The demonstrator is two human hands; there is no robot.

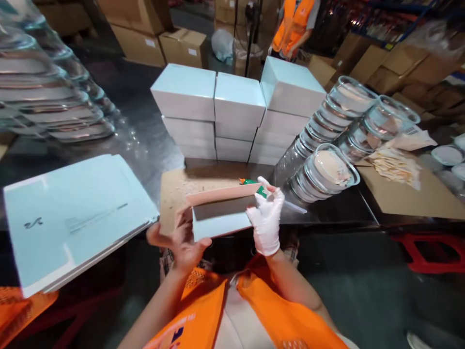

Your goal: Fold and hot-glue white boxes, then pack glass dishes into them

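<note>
A small open cardboard box point(221, 225), white with a pinkish-brown upright flap, is held up in front of me above the table's edge. My left hand point(187, 240), bare, grips its left end, thumb along the near edge. In a white glove with some fingertips uncovered, my right hand point(267, 220) closes on its right end. Beside those fingers is a small green and white patch point(261, 192); I cannot tell whether it is printed on the box or separate. Just behind the flap lies a green object with an orange tip point(247, 181), partly hidden.
White boxes point(238, 92) are stacked behind a brown cardboard sheet point(172, 194). Flat white board point(80, 218) lies left. Clear round containers stand stacked at right point(323, 174) and far left point(43, 87). A person in an orange vest point(293, 24) stands beyond. A red stool point(432, 252) is lower right.
</note>
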